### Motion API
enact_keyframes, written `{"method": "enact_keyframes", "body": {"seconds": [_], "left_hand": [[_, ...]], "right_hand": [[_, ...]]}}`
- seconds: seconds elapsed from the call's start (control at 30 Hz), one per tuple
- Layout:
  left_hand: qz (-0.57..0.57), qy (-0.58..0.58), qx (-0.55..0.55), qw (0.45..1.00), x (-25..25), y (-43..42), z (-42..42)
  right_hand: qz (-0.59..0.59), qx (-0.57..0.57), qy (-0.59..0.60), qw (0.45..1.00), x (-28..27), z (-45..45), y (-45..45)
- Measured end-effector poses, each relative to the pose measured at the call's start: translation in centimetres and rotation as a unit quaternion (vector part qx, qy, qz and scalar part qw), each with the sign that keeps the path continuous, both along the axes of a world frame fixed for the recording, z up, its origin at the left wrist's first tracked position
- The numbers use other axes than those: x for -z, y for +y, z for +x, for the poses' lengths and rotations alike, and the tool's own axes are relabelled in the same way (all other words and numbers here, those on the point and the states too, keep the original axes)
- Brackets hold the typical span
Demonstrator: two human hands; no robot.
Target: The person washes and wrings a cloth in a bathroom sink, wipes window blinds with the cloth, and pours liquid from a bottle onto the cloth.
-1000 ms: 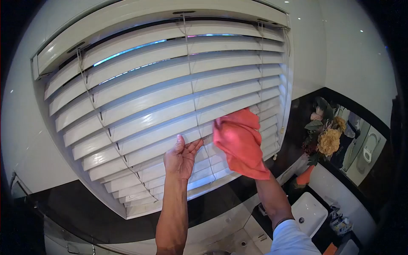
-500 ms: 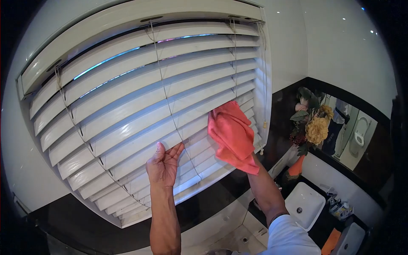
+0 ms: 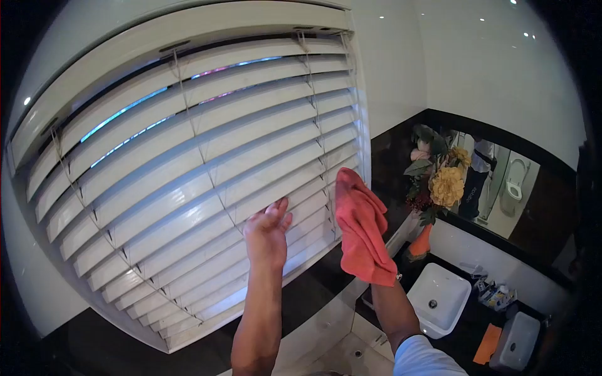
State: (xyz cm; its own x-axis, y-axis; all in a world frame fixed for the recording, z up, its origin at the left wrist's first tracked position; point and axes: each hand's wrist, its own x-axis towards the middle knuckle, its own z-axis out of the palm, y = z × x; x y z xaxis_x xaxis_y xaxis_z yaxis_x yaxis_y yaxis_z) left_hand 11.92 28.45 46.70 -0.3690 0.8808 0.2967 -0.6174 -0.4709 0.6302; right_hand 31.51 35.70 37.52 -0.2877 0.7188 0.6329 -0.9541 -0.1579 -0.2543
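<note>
One coral-red fabric cloth [image 3: 362, 230], shifted rightward to the right edge of one white slatted blind [image 3: 183, 193], bringing work to the slat ends, right hand concealed beneath, closure unseen; one left hand [image 3: 266, 237], fingers newly half-curled beside mid-slats, hold unclear.

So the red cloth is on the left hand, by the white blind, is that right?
Not quite: the head view shows the red cloth on the right hand, which it hides from sight. No cloth shows on the left hand. The cloth is by the white blind, as you said.
</note>
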Motion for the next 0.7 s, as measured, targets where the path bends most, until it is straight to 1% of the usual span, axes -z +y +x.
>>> {"method": "enact_keyframes", "body": {"seconds": [0.07, 0.13, 0.2, 0.23, 0.27, 0.3, 0.33, 0.37, 0.4, 0.43, 0.47, 0.5, 0.57, 0.6, 0.63, 0.7], "left_hand": [[-0.014, -0.102, 0.091, 0.991, 0.2, 2.6, -1.3], [-0.001, -0.111, 0.100, 0.989, 0.6, 4.4, -1.2], [0.013, -0.120, 0.107, 0.987, 0.1, 4.7, -0.7], [0.030, -0.125, 0.118, 0.985, -0.9, 4.1, -0.4], [0.048, -0.129, 0.129, 0.982, -1.6, 3.8, -0.3], [0.050, -0.128, 0.127, 0.982, -1.6, 3.9, -0.3], [0.061, -0.104, 0.123, 0.985, -1.5, 4.0, -0.5], [0.071, -0.079, 0.117, 0.987, -1.4, 4.1, -0.7], [0.074, -0.079, 0.113, 0.988, -1.2, 4.4, -1.0], [0.062, -0.086, 0.106, 0.989, -1.1, 4.6, -1.3], [0.050, -0.093, 0.099, 0.989, -0.7, 4.7, -1.6], [0.052, -0.095, 0.095, 0.990, -0.8, 4.5, -1.7], [0.074, -0.101, 0.134, 0.983, -0.9, 4.3, -1.2], [0.060, -0.122, 0.107, 0.985, -1.2, 4.5, -1.1], [0.058, -0.121, 0.107, 0.985, -1.1, 4.3, -1.0], [0.069, -0.100, 0.115, 0.986, -1.2, 3.5, -1.0]], "right_hand": [[0.064, 0.089, -0.088, 0.990, -1.7, -0.7, 0.4], [0.143, 0.178, -0.176, 0.957, -3.4, -1.7, 0.8], [0.224, 0.259, -0.249, 0.906, -4.7, -3.0, 1.2], [0.259, 0.294, -0.276, 0.878, -5.1, -3.8, 1.5], [0.273, 0.305, -0.276, 0.869, -5.2, -4.9, 1.8], [0.257, 0.280, -0.249, 0.891, -5.7, -6.2, 1.8], [0.158, 0.069, -0.149, 0.974, -7.0, -4.9, 0.3], [0.160, 0.066, -0.147, 0.974, -6.5, -5.2, 1.5], [0.261, 0.247, -0.291, 0.887, -5.7, -6.0, 3.5], [0.344, 0.411, -0.413, 0.737, -5.7, -6.7, 4.2], [0.347, 0.406, -0.413, 0.738, -5.1, -7.0, 4.4], [0.404, 0.466, -0.394, 0.682, -5.3, -7.2, 3.8], [0.457, 0.524, -0.370, 0.617, -6.1, -7.5, 3.0], [0.442, 0.511, -0.319, 0.665, -7.4, -8.5, 1.8], [0.434, 0.501, -0.312, 0.681, -7.6, -9.0, 1.4], [0.412, 0.485, -0.333, 0.696, -7.2, -8.8, 3.1]]}}
